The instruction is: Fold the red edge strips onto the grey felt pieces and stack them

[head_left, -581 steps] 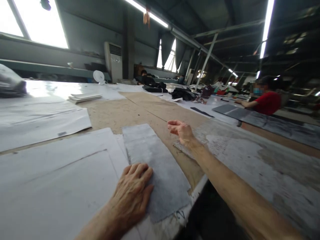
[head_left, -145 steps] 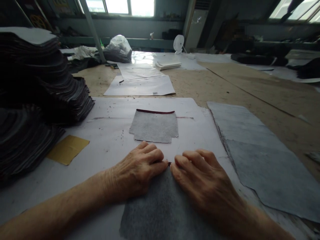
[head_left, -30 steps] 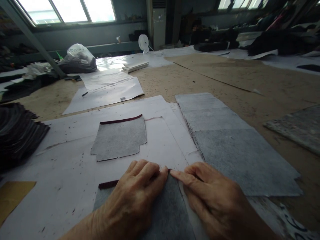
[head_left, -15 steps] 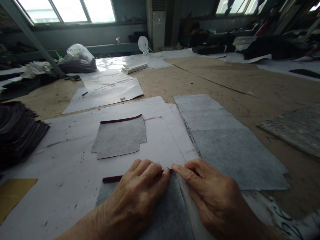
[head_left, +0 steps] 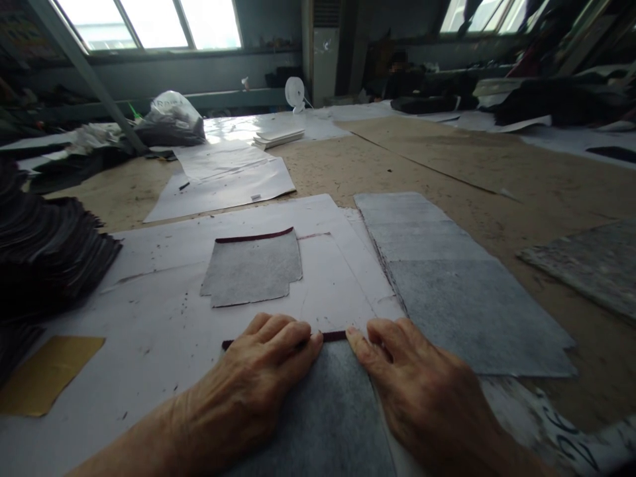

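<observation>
A grey fabric piece [head_left: 328,411] with a dark red strip [head_left: 334,336] along its top edge lies on white paper. My left hand [head_left: 268,371] presses on the strip, fingers curled together, thumb and forefinger at the fold. At the right end of the strip, my right hand [head_left: 417,371] pinches the edge between forefinger and thumb, its other fingers curled. Both palms cover parts of the fabric's sides. Farther up, a smaller-looking grey piece [head_left: 253,268] with a dark red top edge lies flat.
Stacked dark fabric [head_left: 54,245] stands at the left, above a tan card [head_left: 52,374]. Grey sheets [head_left: 462,285] lie at the right. Beyond are white papers [head_left: 223,182], a plastic bag [head_left: 173,119] and a small fan [head_left: 295,94]. A person [head_left: 397,76] is in the background.
My left hand has shifted left along the strip, away from my right hand, and more of the dark red strip shows between them. The view has turned slightly left.
</observation>
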{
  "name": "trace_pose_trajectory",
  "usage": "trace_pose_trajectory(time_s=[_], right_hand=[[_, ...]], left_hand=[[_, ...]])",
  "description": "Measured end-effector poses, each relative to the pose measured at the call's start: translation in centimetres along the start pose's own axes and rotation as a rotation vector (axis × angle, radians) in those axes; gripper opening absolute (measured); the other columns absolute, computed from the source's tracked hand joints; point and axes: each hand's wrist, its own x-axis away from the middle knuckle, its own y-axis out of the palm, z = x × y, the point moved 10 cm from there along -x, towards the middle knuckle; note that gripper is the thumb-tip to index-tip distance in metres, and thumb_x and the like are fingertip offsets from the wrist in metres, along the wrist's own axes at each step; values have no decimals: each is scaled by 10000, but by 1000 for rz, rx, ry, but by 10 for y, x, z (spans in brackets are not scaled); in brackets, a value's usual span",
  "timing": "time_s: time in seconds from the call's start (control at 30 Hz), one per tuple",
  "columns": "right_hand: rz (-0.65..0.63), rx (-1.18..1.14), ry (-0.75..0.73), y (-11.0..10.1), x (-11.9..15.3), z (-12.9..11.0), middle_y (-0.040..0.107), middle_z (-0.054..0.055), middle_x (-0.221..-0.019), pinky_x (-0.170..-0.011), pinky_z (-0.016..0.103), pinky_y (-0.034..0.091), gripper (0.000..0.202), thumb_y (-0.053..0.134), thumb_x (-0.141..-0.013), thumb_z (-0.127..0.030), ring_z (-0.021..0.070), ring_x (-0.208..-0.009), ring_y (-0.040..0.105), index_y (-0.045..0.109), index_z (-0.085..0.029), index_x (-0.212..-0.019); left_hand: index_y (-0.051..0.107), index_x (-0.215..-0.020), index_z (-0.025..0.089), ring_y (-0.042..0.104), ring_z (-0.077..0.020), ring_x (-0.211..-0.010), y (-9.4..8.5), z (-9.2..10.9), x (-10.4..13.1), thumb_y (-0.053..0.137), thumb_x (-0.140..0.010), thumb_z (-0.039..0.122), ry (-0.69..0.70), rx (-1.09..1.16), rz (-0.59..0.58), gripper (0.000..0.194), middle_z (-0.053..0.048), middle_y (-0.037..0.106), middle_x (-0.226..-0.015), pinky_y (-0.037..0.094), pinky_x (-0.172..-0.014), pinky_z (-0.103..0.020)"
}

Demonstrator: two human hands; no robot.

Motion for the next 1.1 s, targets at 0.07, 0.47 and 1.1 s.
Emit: trace_pose_trajectory(time_s=[0.07, 0.47, 1.1], right_hand=[[2, -41, 27, 0, 1, 6, 577, 55, -794, -555, 258, 438, 311, 388, -803, -52, 162, -706, 523, 632, -158, -964], [-81, -603, 418, 7, 2, 50, 635, -10, -821, -663, 182, 481, 266, 447, -817, -204, 99, -732, 601, 648, -260, -982], [-328, -566, 392, 27, -30, 44, 560, -13, -591, -554, 219, 368, 272, 420, -828, -344, 108, -561, 519, 560, -189, -654]], left_hand=[[379, -1259, 194, 464, -185, -903, 1, -5, 3, 302, -837, 28, -32, 35, -29, 460, -72, 505, -1037, 436, -820, -377], [477, -804, 178, 471, -177, -765, -15, -45, 19, 511, -768, 178, -410, 46, 85, 50, -21, 513, -811, 396, -702, -347], [520, -653, 160, 489, -102, -698, -25, -59, 31, 552, -765, 184, -495, 431, 151, 119, 26, 526, -721, 359, -631, -209]])
